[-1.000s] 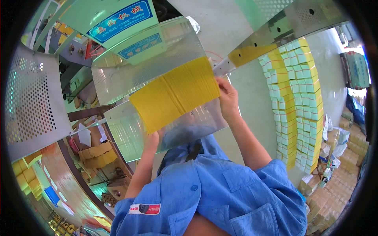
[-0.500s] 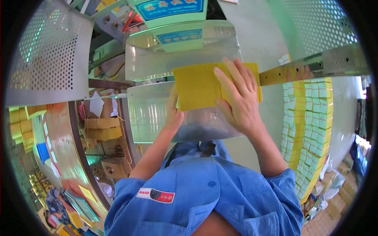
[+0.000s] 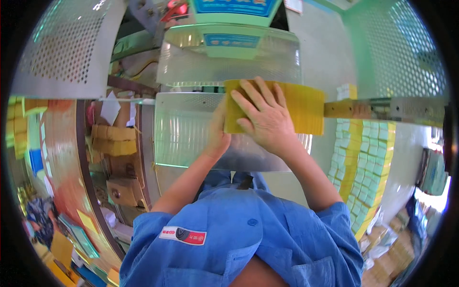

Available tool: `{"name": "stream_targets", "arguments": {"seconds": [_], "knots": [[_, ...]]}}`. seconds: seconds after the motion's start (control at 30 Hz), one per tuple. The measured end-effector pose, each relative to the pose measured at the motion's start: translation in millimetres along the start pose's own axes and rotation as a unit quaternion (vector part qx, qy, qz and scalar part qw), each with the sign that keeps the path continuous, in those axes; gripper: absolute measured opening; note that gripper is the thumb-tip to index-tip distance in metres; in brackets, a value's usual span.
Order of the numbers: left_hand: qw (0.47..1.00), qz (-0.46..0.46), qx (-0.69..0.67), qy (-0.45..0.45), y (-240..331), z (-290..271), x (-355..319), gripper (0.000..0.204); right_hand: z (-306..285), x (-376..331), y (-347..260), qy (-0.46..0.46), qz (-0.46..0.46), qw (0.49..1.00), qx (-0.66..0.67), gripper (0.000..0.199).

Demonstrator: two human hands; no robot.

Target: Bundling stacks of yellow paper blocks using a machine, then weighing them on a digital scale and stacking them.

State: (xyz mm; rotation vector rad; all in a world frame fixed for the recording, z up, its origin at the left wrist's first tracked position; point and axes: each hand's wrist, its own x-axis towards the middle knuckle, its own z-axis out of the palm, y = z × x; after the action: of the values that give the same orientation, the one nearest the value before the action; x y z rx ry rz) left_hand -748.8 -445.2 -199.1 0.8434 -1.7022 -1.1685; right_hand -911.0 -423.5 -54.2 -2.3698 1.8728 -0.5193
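Observation:
A thick stack of yellow paper (image 3: pixel 306 109) lies over the shiny metal tray in front of me, its long side running left to right. My left hand (image 3: pixel 220 128) holds the stack's left end, and some of its fingers are hidden behind the paper. Across the left half of the top face lies my right hand (image 3: pixel 265 112), palm down with its fingers stretched and spread. The stack's right end reaches the metal rail (image 3: pixel 358 108).
The shiny metal tray (image 3: pixel 184 138) has a raised back plate (image 3: pixel 191 62). Perforated guards stand at the left (image 3: pixel 62 57) and right (image 3: pixel 397 62). Bundled yellow-and-white stacks (image 3: pixel 366 177) line the floor at right. A reddish-brown bench (image 3: pixel 67 167) runs along the left, with a person (image 3: pixel 40 215) beyond.
My right hand has slid left along the stack's top. In the picture the stack sits slightly farther right, and its top looks more even. My left hand stays at the left end.

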Motion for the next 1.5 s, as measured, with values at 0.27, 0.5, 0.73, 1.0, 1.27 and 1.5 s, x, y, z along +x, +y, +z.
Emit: {"name": "stream_targets", "arguments": {"seconds": [0.27, 0.5, 0.73, 1.0, 1.27, 1.5], "knots": [[0.993, -0.104, 0.017, -0.044, -1, -20, -8, 0.048, -1, -130, 43, 0.309, 0.195, 0.894, 0.258, 0.041], [0.99, -0.136, 0.013, -0.038, 7, -23, 1, 0.043, 85, -163, 91, 0.243, 0.363, 0.761, 0.48, 0.041], [0.987, -0.162, -0.011, -0.009, 54, -28, 24, 0.039, 49, -133, 93, 0.211, 0.325, 0.817, 0.428, 0.028], [0.906, -0.42, -0.02, -0.054, 20, -65, -1, 0.046, 39, -121, 86, 0.013, 0.366, 0.886, 0.286, 0.043], [0.896, -0.429, -0.107, 0.037, 43, -55, -1, 0.054, 50, -142, 92, 0.079, 0.398, 0.729, 0.551, 0.031], [0.911, -0.41, -0.033, 0.044, 44, -51, 0, 0.061, 58, -151, 94, 0.098, 0.403, 0.671, 0.614, 0.027]]}}
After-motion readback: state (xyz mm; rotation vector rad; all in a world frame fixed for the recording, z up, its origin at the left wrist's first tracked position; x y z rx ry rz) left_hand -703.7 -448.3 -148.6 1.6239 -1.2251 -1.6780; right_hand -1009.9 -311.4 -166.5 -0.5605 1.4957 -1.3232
